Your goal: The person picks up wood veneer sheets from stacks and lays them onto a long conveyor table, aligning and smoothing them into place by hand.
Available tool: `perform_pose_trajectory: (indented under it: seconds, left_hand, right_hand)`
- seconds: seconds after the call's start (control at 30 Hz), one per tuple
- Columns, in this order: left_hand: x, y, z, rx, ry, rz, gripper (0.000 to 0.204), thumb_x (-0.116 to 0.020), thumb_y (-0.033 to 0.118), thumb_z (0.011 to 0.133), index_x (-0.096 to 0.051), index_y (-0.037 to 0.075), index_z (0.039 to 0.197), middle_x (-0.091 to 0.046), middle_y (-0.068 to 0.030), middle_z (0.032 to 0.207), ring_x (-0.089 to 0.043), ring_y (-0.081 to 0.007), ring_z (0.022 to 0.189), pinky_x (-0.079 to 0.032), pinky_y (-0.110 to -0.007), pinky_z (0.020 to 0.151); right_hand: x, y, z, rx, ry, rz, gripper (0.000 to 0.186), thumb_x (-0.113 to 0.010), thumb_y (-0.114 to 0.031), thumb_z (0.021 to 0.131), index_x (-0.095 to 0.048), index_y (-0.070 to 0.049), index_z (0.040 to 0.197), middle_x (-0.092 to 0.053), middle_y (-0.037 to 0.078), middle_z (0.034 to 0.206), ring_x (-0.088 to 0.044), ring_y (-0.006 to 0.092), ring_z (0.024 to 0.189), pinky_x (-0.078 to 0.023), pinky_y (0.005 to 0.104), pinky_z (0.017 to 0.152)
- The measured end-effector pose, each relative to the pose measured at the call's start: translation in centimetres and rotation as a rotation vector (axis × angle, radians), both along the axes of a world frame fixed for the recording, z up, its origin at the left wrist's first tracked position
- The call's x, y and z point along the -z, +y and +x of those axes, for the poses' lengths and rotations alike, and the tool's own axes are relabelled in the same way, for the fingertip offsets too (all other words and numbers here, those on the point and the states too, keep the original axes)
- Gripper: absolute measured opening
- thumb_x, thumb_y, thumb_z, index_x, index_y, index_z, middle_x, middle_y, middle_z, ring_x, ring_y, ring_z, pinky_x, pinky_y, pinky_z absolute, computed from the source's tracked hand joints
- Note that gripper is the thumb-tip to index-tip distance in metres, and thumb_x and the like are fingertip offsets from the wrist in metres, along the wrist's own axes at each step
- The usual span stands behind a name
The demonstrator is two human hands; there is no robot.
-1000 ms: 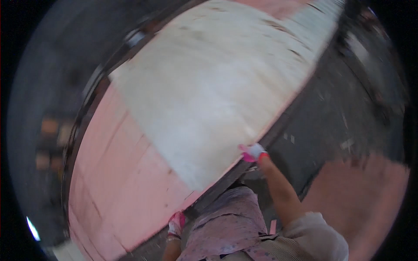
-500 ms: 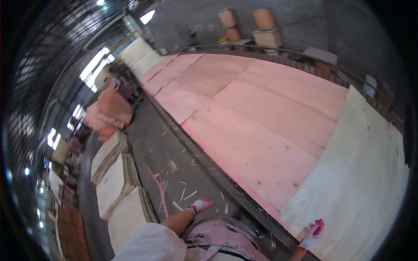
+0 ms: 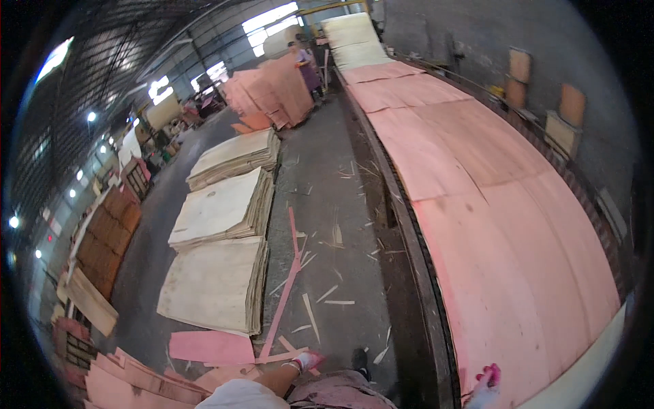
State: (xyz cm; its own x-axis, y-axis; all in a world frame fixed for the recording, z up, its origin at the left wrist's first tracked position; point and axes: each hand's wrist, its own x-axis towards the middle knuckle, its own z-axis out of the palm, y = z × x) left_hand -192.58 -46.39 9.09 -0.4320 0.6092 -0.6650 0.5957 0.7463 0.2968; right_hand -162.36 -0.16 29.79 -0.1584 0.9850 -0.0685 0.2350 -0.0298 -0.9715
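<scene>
My left hand (image 3: 308,360), in a white glove stained pink at the fingers, hangs low beside my body above the littered floor. Nothing shows in it, and its fingers look loosely stretched. At the near edge of the long table, my right hand (image 3: 484,387) wears a similar glove. Its pink fingers are bent and apart, with nothing between them. Beside and beyond it, large pink-coated veneer sheets (image 3: 501,273) cover the table. A pale sheet (image 3: 593,354) shows at the near right corner.
Stacks of pale veneer sheets (image 3: 214,276) stand on the floor to the left. Pink strips (image 3: 283,300) and wood scraps lie between them and the table. More pink sheets (image 3: 129,385) are at lower left. A person (image 3: 310,71) stands far off by a pink pile (image 3: 269,92).
My view has swung left, so more of the floor stacks shows and the pale sheet has mostly left the picture. Both hands now sit lower in view, still empty.
</scene>
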Motion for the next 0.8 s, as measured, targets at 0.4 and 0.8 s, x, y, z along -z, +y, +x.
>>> perform_pose_trajectory:
  seconds: [0.4, 0.8]
  left_hand:
    - [3.7, -9.8, -16.0, -1.673, -0.573, 0.412, 0.027, -0.055, 0.027, 0.088, -0.058, 0.007, 0.105, -0.064, -0.0071, 0.091, -0.062, -0.0190, 0.076, -0.050, -0.029, 0.065]
    - [6.9, -13.8, -31.2, -2.110, -0.761, 0.485, 0.032, -0.048, 0.033, 0.093, -0.056, 0.007, 0.112, -0.064, -0.0033, 0.100, -0.063, -0.0168, 0.087, -0.050, -0.027, 0.078]
  right_hand:
    - [15.4, -7.8, -28.5, -0.535, -0.207, -0.101, 0.013, -0.064, -0.007, 0.082, -0.064, -0.002, 0.093, -0.063, 0.003, 0.076, -0.055, 0.0087, 0.060, -0.048, 0.0242, 0.052]
    - [38.4, 0.6, -39.3, -1.042, -1.134, -0.737, 0.019, -0.056, -0.029, 0.081, -0.064, -0.012, 0.082, -0.064, 0.009, 0.076, -0.062, 0.0253, 0.066, -0.049, 0.0428, 0.055]
